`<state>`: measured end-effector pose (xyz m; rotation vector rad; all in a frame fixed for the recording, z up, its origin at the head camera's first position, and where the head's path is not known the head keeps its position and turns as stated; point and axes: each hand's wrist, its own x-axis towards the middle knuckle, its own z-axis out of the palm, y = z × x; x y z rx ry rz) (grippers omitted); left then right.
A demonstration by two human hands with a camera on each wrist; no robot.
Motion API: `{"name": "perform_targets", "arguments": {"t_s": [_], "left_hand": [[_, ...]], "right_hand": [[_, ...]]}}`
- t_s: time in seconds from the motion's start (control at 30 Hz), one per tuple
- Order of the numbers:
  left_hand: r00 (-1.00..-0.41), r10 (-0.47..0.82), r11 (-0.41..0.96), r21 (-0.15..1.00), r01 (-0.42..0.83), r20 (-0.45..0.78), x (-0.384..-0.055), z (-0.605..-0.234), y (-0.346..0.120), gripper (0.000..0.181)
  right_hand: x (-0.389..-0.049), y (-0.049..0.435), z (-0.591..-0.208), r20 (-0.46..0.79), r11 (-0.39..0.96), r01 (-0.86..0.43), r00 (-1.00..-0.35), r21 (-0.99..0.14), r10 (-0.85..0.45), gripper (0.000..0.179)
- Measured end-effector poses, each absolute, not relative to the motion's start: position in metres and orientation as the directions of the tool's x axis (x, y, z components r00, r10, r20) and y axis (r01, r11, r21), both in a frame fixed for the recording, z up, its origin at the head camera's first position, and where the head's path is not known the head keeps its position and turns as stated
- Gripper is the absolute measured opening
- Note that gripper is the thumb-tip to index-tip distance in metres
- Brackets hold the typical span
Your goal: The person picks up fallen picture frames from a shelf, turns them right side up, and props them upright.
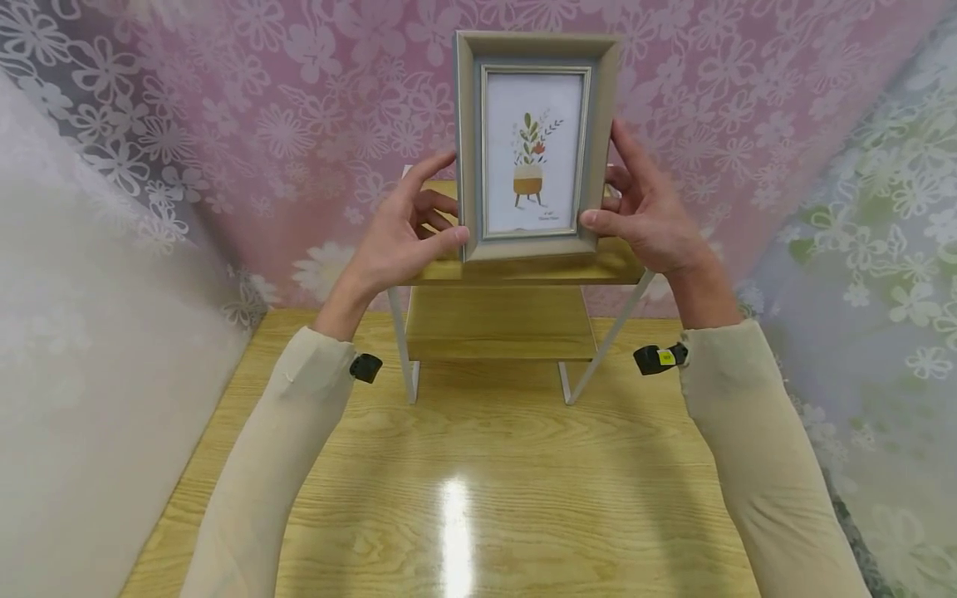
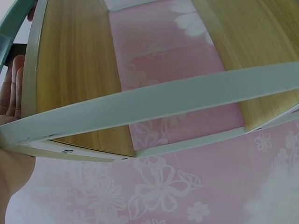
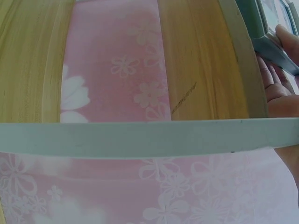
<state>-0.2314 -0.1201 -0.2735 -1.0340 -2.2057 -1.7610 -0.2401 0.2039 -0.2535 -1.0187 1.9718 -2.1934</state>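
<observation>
A picture frame [image 1: 536,247] with a beige and blue-grey border stands upright in the head view, around a print of a potted plant. My left hand [image 1: 399,232] grips its lower left edge, thumb on the front corner and fingers toward the back. On the other side my right hand [image 1: 654,212] holds the lower right edge, its thumb on the front. Behind and below the frame is a small wooden side table [image 1: 516,270]; whether the frame touches its top cannot be told. In the right wrist view the frame's corner [image 3: 275,53] shows beside the thumb.
The table has white metal legs [image 1: 609,332] and a lower wooden shelf [image 1: 501,324]. A pink flowered wall [image 1: 336,100] rises behind it, with pale walls at left and right. Wood-patterned flooring [image 1: 523,482] lies in front.
</observation>
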Motion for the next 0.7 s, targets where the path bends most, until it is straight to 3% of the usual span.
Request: {"name": "perform_targets", "arguments": {"t_s": [0.43, 0.7], "left_hand": [[-0.749, 0.429, 0.126, 0.788, 0.603, 0.505, -0.2333, -0.2738, -0.1179, 0.077], [-0.760, 0.428, 0.157, 0.788, 0.596, 0.489, -0.2306, -0.2741, -0.1187, 0.079]], "right_hand": [[-0.2402, 0.2052, -0.2549, 0.462, -0.177, -0.430, -0.773, -0.885, -0.434, 0.103], [-0.2381, 0.2067, -0.2583, 0.469, -0.272, -0.388, -0.798, -0.880, -0.379, 0.082]]}}
